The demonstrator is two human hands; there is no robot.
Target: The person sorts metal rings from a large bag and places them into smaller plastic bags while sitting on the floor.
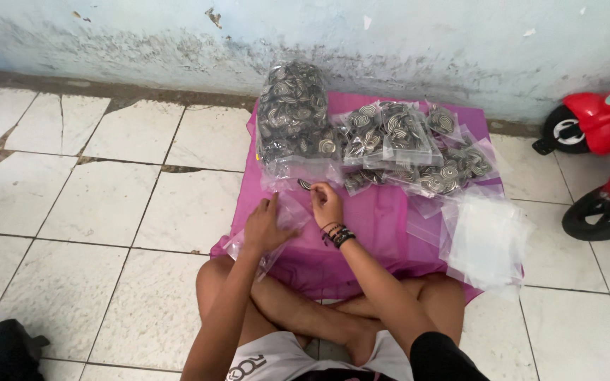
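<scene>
Crossed bare legs (333, 310) nearest the lens, on a magenta plastic sheet (383, 226) over cracked white floor tiles (100, 204). Left hand (266, 227) lies flat on a small clear plastic bag (287, 215); right hand (326, 203), just beside it, pinches what looks like one dark spiral-patterned disc (306, 185) at the bag's mouth. Beyond both hands, a large clear bag packed with discs (294, 116); right of the right hand, smaller filled packets (418, 148) and empty clear bags (485, 236).
</scene>
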